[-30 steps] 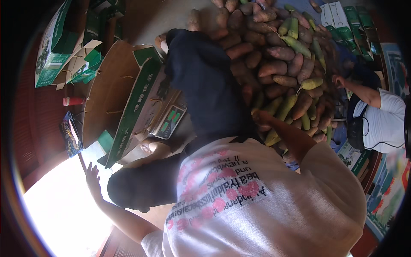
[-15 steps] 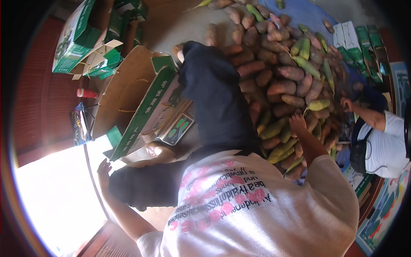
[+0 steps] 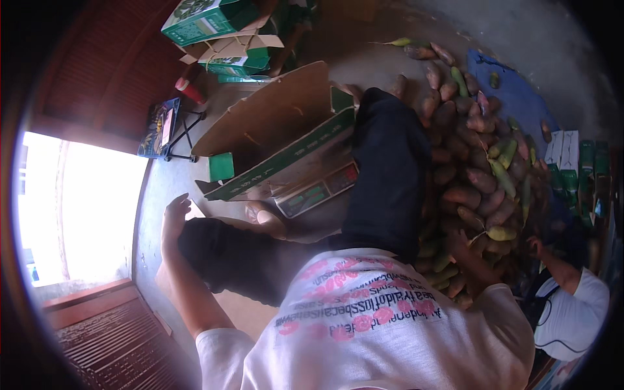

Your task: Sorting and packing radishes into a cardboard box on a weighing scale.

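Note:
A large pile of root vegetables (image 3: 481, 195), pinkish-brown and green, spreads to the right of my dark-trousered legs. My right hand (image 3: 459, 246) reaches onto its near side; shade and blur hide its fingers. Beside my left knee, my left hand (image 3: 175, 214) is raised with its fingers loosely stretched, holding nothing I can see. Before me stands an open green-and-brown carton (image 3: 286, 153), its flaps up; its inside is mostly hidden. A digital scale (image 3: 311, 196) with a lit display lies at the carton's near side, close to my bare foot (image 3: 268, 220).
Several green cartons (image 3: 214, 29) are stacked at the far left, near a red bottle (image 3: 190, 90) and a small folding stool (image 3: 162, 130). At the right, a co-worker in a white shirt (image 3: 575, 318) reaches toward the pile. More green-and-white boxes (image 3: 569, 162) stand behind.
The view has swung, so the carton, scale and pile sit further right and lower. My left hand has risen from the carton's corner to above my knee; my right hand stays at the pile.

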`<act>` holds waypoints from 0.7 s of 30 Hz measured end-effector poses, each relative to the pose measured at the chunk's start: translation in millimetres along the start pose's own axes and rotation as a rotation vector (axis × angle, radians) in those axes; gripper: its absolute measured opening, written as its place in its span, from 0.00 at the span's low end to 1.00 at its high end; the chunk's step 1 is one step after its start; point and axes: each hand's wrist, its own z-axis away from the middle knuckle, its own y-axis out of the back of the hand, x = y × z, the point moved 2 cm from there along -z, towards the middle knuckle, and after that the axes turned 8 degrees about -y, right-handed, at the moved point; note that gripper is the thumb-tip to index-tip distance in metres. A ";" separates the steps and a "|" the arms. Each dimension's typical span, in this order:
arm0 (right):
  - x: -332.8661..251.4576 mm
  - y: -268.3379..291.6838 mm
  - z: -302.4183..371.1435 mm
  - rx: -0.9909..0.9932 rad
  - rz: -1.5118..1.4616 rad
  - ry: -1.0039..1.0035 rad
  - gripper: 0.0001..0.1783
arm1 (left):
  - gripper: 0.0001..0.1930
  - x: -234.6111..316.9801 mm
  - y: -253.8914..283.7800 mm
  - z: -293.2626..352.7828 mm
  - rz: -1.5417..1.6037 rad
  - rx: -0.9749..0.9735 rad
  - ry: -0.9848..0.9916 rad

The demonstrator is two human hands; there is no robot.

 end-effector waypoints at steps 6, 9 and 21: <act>-21.1 -1.4 -40.4 -0.209 0.068 0.082 0.33 | 0.17 42.5 -8.8 -3.1 -0.144 0.042 0.048; -10.2 25.4 -37.4 -0.282 0.126 0.112 0.32 | 0.15 54.5 -0.3 0.0 -0.283 0.219 -0.192; 175.4 338.7 121.1 0.362 -0.443 -0.605 0.40 | 0.17 209.2 -14.2 -78.4 -0.133 0.358 -0.671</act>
